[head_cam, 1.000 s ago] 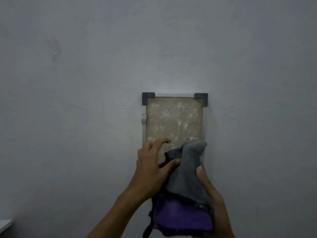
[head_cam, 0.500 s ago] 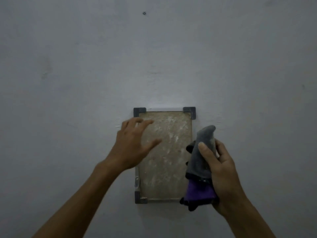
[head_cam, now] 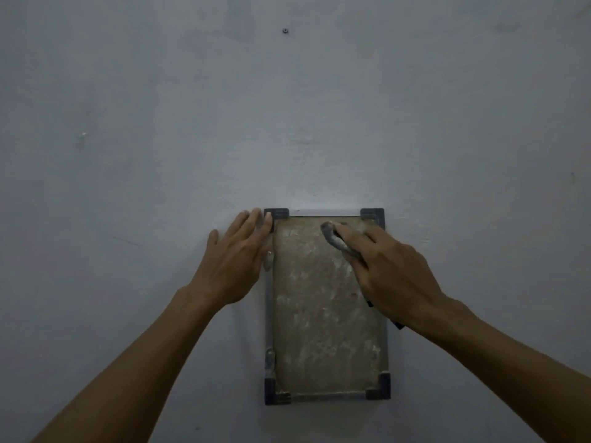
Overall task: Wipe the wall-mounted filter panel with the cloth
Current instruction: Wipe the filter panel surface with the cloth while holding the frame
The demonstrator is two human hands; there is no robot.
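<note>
The filter panel (head_cam: 323, 321) hangs upright on the wall, a dusty beige mesh in a thin metal frame with dark plastic corner pieces. My right hand (head_cam: 393, 276) presses the grey cloth (head_cam: 335, 239) flat against the panel's upper right part; only a grey tip and a dark edge of the cloth show past my fingers. My left hand (head_cam: 236, 260) lies flat and open against the wall, its fingertips touching the panel's top left corner and left frame edge.
The pale grey wall (head_cam: 287, 123) fills the whole view. A small dark screw or plug (head_cam: 285, 31) sits high above the panel. Small metal clips (head_cam: 270, 359) show on the panel's left frame edge.
My right hand carried the cloth from beside the panel's right edge up onto its upper mesh. My left hand slid off the mesh to the top left corner. The panel looks nearer.
</note>
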